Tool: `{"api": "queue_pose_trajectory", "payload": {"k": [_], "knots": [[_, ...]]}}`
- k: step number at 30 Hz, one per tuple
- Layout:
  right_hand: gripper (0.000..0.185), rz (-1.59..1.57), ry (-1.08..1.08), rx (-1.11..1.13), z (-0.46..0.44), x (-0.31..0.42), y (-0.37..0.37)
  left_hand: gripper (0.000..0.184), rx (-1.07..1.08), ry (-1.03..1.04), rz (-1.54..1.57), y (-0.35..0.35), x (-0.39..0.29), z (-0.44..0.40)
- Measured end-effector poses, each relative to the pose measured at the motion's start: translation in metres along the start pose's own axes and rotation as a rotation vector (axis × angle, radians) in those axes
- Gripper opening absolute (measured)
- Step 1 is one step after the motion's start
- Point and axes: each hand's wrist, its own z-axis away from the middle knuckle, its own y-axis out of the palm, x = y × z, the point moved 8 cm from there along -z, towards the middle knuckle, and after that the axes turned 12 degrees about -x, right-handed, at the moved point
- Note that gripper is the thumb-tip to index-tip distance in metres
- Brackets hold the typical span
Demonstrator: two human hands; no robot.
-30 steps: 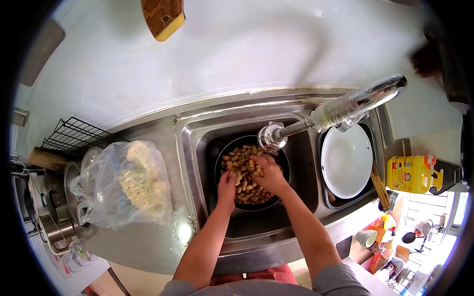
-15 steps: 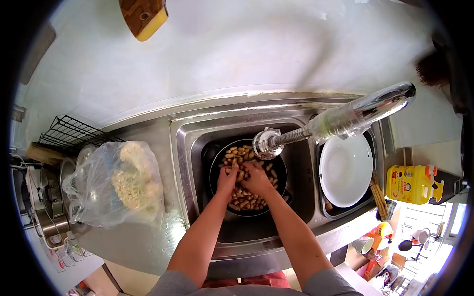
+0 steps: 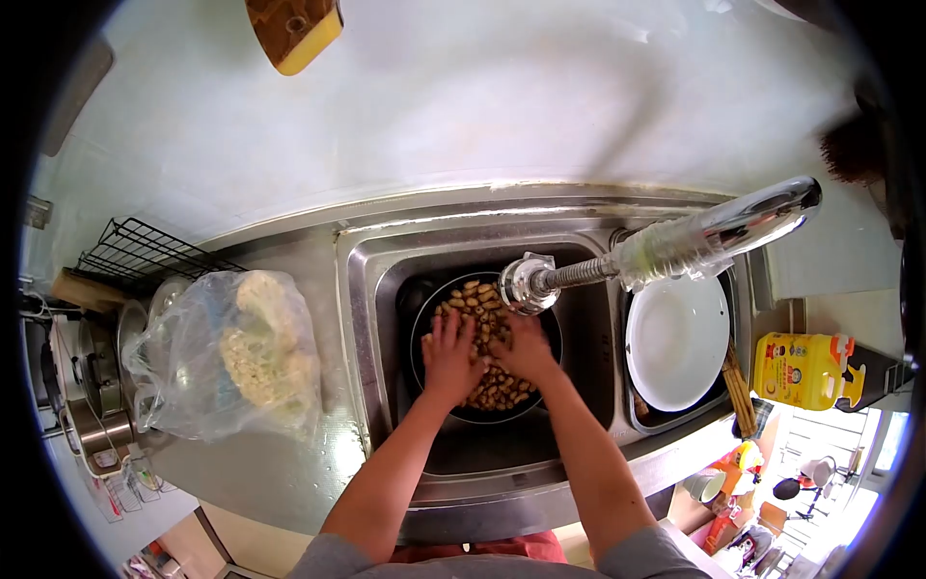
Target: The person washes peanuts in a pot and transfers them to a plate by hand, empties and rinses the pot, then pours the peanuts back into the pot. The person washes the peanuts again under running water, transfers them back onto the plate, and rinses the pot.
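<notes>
1. Tan peanuts, appar. in shell [image 3: 500,391], heaped in a dark round pan [image 3: 419,365]; pan stands in the larger sink bowl [image 3: 590,391].
2. L hand [image 3: 449,360]: palm down on heap, fingers spread; grip wide, nothing seen held.
3. R hand [image 3: 526,352]: on heap's R side, sl. blurred; fingertips partly hidden, so cannot tell how far the grip is closed or if it has hold of any nuts.
4. Step in hand (judged): working the nuts over by hand. Next move prob. calls for loose fingers within the pan rim, R hand clear of the faucet head [image 3: 528,284] just beside it.
5. Surroundings: white basin [image 3: 677,338] in or over the smaller bowl [image 3: 666,423], R; yellow jug [image 3: 796,372] beyond; clear plastic bag [image 3: 198,372] w/ pale contents on the counter [image 3: 289,473], L.
</notes>
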Motion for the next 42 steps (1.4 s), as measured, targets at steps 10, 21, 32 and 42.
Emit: {"api": "queue_pose_trajectory", "payload": {"k": [10, 21, 32, 42], "knots": [[0.067, 0.242, -0.131, 0.315, 0.041, 0.026, 0.003, 0.09, 0.236, 0.192, -0.302, 0.009, -0.012, 0.02], [0.071, 0.229, -0.248, 0.204, 0.043, 0.033, 0.003, 0.081, 0.228, 0.205, -0.188, 0.009, -0.008, 0.019], [0.07, 0.256, -0.194, 0.357, 0.05, 0.045, 0.003, 0.094, 0.238, 0.195, -0.24, 0.009, -0.009, 0.019], [0.049, -0.126, -0.091, 0.266, 0.024, 0.028, -0.015, 0.063, 0.199, -0.106, 0.309, 0.017, 0.014, 0.003]]}}
